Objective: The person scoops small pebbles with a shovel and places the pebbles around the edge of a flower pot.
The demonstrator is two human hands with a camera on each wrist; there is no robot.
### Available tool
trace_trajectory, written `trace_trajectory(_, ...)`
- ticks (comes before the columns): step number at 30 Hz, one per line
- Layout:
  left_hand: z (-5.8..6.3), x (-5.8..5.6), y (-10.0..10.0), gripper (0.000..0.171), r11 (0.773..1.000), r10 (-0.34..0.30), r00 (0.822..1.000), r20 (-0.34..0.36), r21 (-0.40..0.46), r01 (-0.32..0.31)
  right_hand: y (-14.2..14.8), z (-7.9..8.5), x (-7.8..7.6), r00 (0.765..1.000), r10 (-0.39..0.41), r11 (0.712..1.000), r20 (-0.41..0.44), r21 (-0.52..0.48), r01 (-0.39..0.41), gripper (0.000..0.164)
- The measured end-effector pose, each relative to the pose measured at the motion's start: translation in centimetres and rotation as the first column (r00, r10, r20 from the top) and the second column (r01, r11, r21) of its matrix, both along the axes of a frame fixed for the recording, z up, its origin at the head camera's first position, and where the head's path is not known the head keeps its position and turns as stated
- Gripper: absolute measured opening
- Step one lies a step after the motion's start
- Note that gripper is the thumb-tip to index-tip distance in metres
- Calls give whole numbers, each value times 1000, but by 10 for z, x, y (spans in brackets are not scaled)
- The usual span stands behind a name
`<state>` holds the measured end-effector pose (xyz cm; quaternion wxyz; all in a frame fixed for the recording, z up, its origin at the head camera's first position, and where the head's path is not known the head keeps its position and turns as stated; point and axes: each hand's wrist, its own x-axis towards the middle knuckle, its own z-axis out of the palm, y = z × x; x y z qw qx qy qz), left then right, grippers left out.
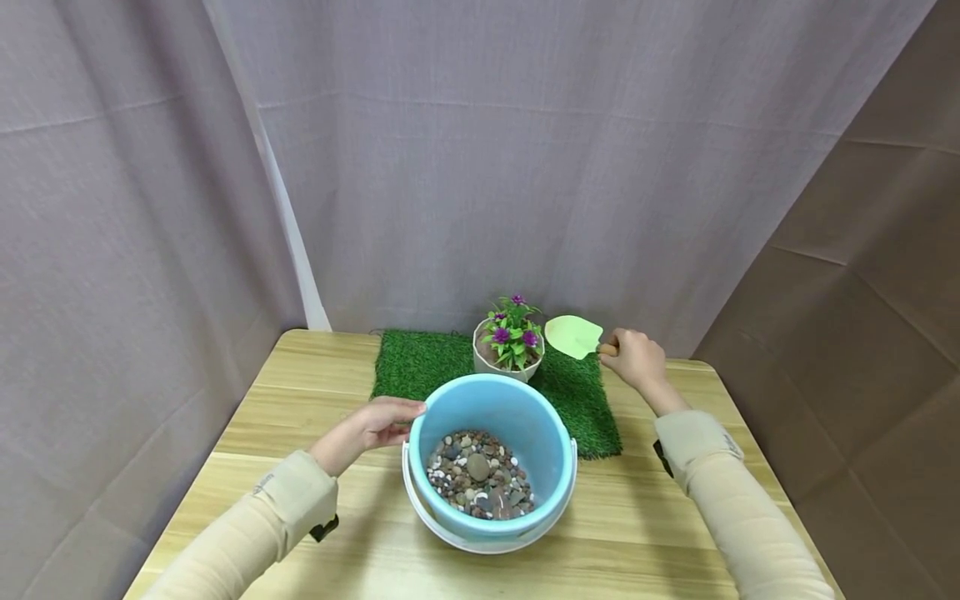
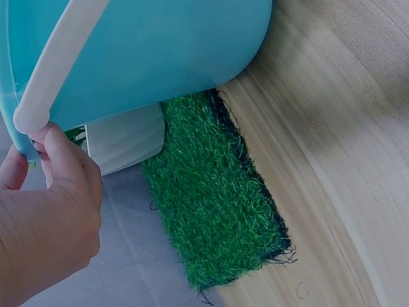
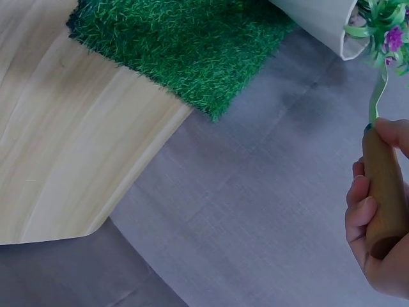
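A light blue bucket (image 1: pixel 491 392) with a white handle (image 1: pixel 480 546) stands near the table's middle, pebbles (image 1: pixel 480 475) covering its bottom. My left hand (image 1: pixel 382 423) pinches the bucket's rim on its left side, thumb and fingers on either side of the edge in the left wrist view. My right hand (image 1: pixel 637 357) grips the wooden handle (image 3: pixel 383 192) of a small trowel, whose pale green blade (image 1: pixel 573 336) is held up to the right of the potted plant. That plant has purple flowers (image 1: pixel 501 335) and a white pot (image 1: pixel 517 374), behind the bucket.
A green artificial-grass mat (image 1: pixel 420 362) lies under the pot at the table's back, partly hidden by the bucket. The wooden table (image 1: pixel 300 417) ends at a grey curtain (image 1: pixel 480 167) behind. Brown cloth (image 1: pixel 862 333) hangs on the right.
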<state>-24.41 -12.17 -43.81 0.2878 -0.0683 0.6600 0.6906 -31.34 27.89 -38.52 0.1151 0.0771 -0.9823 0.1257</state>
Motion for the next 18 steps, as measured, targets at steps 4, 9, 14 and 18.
trace_trajectory(4,0,-1,0,48,1000,-6,1000,-2,2,6,2,3,3,1000,13,999,8,-33,-13,19)
trace_trajectory(9,0,-1,0,47,1000,-6,1000,-4,1,6,-2,8,10,999,39,998,26,-52,-38,23)
trace_trajectory(14,-1,-1,0,45,1000,-8,1000,-11,1,8,-9,11,19,996,83,995,31,-66,-81,25)
trace_trajectory(18,-3,-1,0,44,1000,1,1000,-12,5,-1,-16,15,25,992,120,987,38,-110,-115,24)
